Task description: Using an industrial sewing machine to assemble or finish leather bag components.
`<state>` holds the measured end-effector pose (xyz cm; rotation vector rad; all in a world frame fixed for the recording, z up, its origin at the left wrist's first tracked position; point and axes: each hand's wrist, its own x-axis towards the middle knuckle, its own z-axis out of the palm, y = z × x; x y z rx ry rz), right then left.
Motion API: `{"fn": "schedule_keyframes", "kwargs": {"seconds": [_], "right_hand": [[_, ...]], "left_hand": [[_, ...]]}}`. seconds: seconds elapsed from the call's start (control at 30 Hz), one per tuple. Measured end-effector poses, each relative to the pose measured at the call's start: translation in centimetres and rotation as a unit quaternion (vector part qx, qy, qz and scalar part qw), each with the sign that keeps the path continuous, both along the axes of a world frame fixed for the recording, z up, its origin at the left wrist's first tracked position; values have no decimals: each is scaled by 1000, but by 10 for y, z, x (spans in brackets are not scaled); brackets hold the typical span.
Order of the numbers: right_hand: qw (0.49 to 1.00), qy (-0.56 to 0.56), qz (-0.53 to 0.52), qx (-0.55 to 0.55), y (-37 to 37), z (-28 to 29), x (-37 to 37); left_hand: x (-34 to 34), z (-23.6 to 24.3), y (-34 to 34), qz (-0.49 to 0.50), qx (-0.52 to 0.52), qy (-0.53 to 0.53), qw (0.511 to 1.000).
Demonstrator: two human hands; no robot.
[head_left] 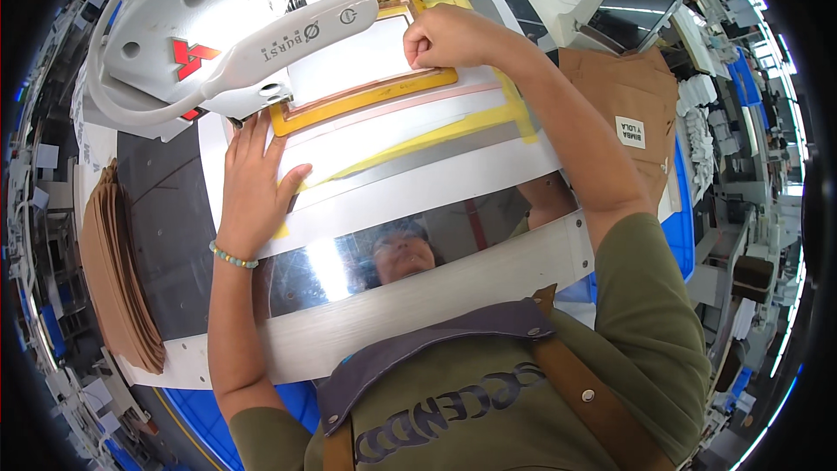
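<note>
My left hand (261, 179) lies with fingers spread on a white board (471, 170) marked with yellow tape, its fingertips beside a yellow rectangular frame (366, 105) under the white machine head (187, 35). My right hand (445, 39) has its fingers curled against the white sheet (344, 70) inside the frame, at its right side; what they pinch, if anything, is hidden. A pale lamp arm (305, 26) on a bent cable reaches over the frame from the left.
Stacks of brown pieces stand left (113, 270) and right (602, 87). A small screen (628, 9) is at the back right. A mirror-like metal plate (314, 270) and brushed steel edge (192, 358) lie nearer me. Blue bins (200, 410) sit below.
</note>
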<state>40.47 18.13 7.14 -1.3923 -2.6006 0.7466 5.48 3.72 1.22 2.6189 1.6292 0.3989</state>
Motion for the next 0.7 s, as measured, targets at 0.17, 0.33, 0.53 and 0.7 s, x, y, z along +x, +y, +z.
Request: {"fn": "schedule_keyframes", "kwargs": {"seconds": [0.17, 0.33, 0.53, 0.7], "right_hand": [[998, -58, -4, -19, -2, 8, -6], [991, -116, 39, 53, 4, 3, -8], [983, -143, 97, 68, -15, 8, -25], [938, -243, 127, 210, 2, -3, -17]], "left_hand": [[0, -2, -1, -3, 9, 6, 1000], [2, 0, -2, -9, 13, 16, 1000], [-4, -2, -3, 1, 10, 33, 999], [-3, -2, 2, -6, 16, 23, 1000]]}}
